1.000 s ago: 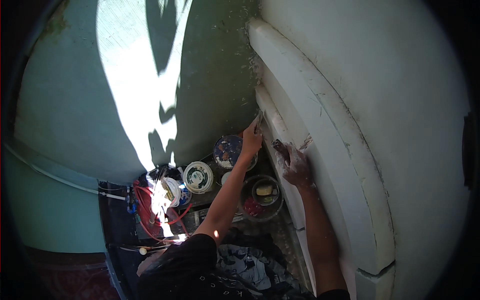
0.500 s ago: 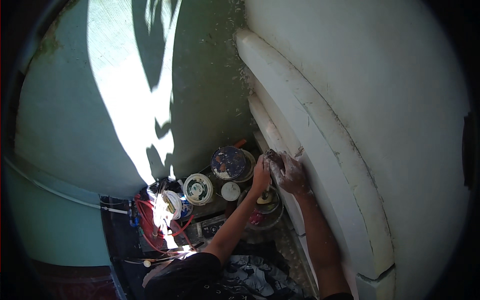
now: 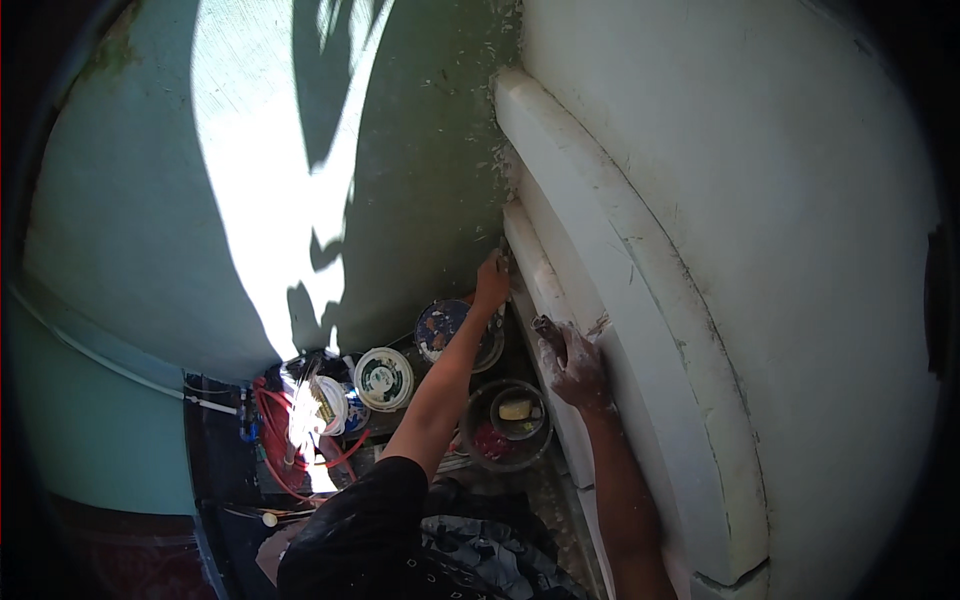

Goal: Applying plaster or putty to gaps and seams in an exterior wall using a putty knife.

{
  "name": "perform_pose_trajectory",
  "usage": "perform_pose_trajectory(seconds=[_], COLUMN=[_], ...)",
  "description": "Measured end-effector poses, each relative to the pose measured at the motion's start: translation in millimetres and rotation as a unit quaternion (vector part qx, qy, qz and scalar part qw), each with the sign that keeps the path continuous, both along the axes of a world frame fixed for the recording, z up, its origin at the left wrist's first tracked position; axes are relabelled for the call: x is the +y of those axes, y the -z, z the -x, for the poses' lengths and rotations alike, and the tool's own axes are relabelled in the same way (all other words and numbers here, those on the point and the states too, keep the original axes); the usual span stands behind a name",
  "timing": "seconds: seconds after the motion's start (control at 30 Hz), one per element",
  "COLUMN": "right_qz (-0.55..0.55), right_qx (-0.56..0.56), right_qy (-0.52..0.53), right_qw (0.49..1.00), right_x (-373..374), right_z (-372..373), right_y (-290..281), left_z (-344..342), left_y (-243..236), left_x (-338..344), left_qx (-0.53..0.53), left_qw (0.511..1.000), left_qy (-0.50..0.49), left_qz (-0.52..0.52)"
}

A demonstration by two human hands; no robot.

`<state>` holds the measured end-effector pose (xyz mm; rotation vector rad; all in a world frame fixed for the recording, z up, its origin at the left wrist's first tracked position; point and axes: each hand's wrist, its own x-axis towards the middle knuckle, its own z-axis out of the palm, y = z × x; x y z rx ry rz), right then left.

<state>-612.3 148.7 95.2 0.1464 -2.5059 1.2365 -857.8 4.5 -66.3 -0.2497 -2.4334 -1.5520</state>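
Observation:
My left hand is stretched far forward to the inner corner, beside the end of the lower white moulding. Its fingers are closed; a small dark bit shows at their tips, too small to name. Nearer to me, my right hand, smeared with white, is closed around a dark, round-ended thing whose kind I cannot make out. That hand is against the white stepped wall, below the broad upper moulding. Beneath my hands stands a round basin with a smaller bowl holding a yellowish block and something red.
Left of my left arm are a paint-stained dark bucket lid, a white-lidded tub and a white container. A red hose coils farther left. The green wall rises ahead, partly sunlit.
My left hand has left my right hand and reached forward to the corner. My right hand has shifted slightly nearer, still gripping the dark thing. The basin is now in fuller view.

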Motion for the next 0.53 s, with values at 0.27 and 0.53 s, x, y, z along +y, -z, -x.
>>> perform_pose_trajectory(seconds=[0.27, 0.53], right_qz=[-0.004, 0.053], right_qx=[-0.008, -0.041], right_qy=[0.024, 0.006], right_qw=[1.000, 0.998], right_x=[23.8, 28.6], right_z=[-3.4, -6.4], right_y=[9.4, 14.0], left_z=[-128.8, -184.4], left_y=[9.5, -17.9], left_x=[56.2, 57.7], left_qx=[0.032, -0.094], left_qw=[0.985, 0.991], left_qy=[0.160, 0.058], left_qz=[-0.061, -0.070])
